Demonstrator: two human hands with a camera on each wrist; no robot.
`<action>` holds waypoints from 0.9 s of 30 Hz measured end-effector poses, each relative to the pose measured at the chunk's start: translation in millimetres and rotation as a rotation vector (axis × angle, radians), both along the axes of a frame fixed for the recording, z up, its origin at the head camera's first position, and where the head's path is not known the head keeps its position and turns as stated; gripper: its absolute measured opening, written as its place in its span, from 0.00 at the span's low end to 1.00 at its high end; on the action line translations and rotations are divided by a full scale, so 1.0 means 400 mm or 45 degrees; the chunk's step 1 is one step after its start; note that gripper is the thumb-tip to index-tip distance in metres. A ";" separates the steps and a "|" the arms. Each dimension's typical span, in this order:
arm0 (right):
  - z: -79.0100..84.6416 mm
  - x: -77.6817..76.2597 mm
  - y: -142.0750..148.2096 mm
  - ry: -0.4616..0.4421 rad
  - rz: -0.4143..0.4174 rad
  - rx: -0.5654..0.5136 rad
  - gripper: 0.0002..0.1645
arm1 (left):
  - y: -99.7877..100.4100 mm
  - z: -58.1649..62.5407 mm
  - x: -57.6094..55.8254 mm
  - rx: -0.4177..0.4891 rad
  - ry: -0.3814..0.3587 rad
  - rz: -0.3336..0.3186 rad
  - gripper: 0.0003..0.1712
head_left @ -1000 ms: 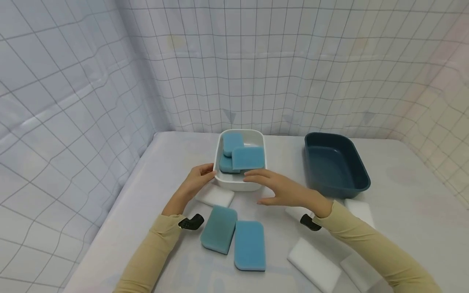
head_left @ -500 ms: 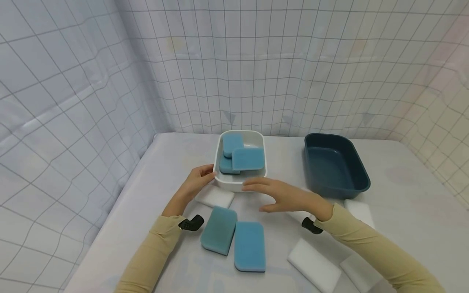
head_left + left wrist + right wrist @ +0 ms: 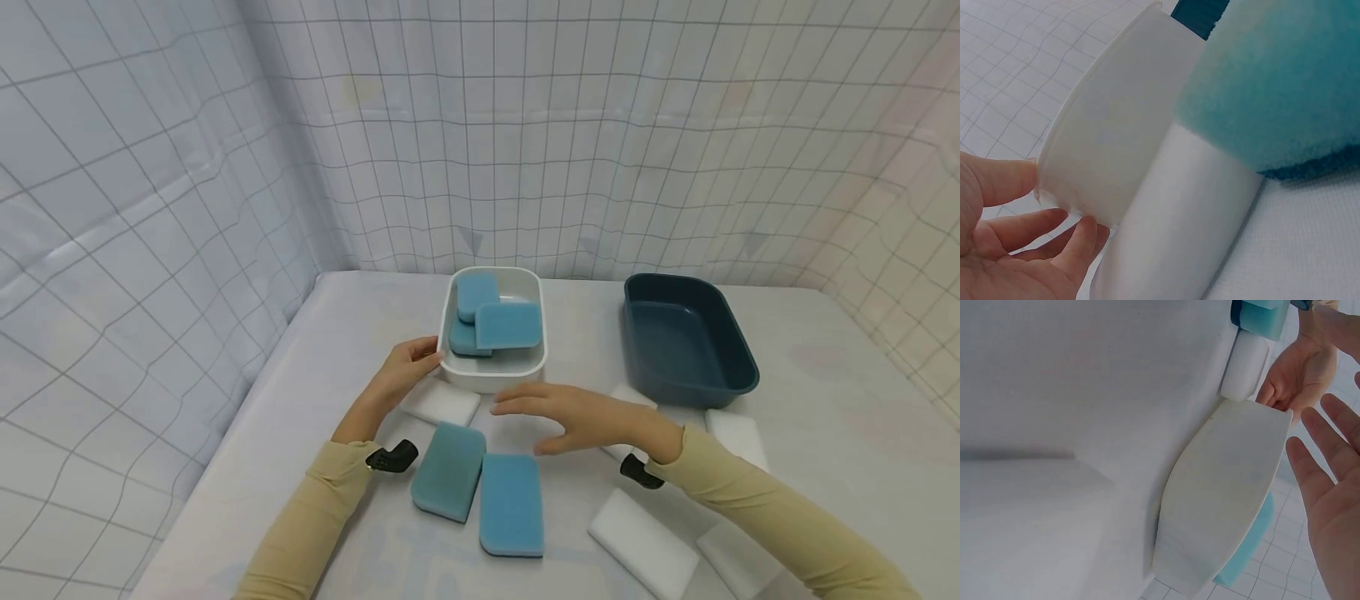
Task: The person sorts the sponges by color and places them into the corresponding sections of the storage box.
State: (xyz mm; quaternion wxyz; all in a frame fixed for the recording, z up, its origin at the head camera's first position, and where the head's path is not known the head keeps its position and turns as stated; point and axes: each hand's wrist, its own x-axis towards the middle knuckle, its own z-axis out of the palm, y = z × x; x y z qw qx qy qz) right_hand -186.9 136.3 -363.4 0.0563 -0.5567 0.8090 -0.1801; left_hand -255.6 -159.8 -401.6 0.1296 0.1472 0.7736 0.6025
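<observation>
My left hand (image 3: 399, 372) holds the near left corner of a white plastic container (image 3: 491, 381). In the left wrist view the thumb lies at the container's rim and the fingers bend against its outer wall (image 3: 1107, 125). Several blue sponges (image 3: 508, 325) lie inside, one overlapping another. My right hand (image 3: 581, 417) hovers above the table in front of the container, fingers spread and holding nothing. Just below it on the table lies a blue sponge (image 3: 512, 504), beside a blue-green sponge (image 3: 448, 469). A white sponge (image 3: 442, 401) lies near my left hand.
A dark blue container (image 3: 686, 342) stands at the right back, with nothing visible inside. More white sponges (image 3: 643, 542) lie at the right, one (image 3: 735, 436) by the dark container. My right forearm passes over this area. Grid-patterned curtains (image 3: 525, 150) enclose the table.
My right hand has drawn back from the container's near edge toward me, still empty. The left hand and the container have stayed in place.
</observation>
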 end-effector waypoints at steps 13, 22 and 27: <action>-0.003 0.014 -0.005 -0.084 0.067 0.056 0.46 | 0.003 0.001 0.003 -0.010 -0.013 0.014 0.30; -0.005 0.027 -0.018 -0.051 0.131 0.136 0.47 | 0.005 0.002 0.003 -0.001 -0.010 0.013 0.30; -0.006 0.043 -0.029 0.005 0.220 0.177 0.48 | 0.005 0.006 0.006 0.011 -0.020 0.011 0.30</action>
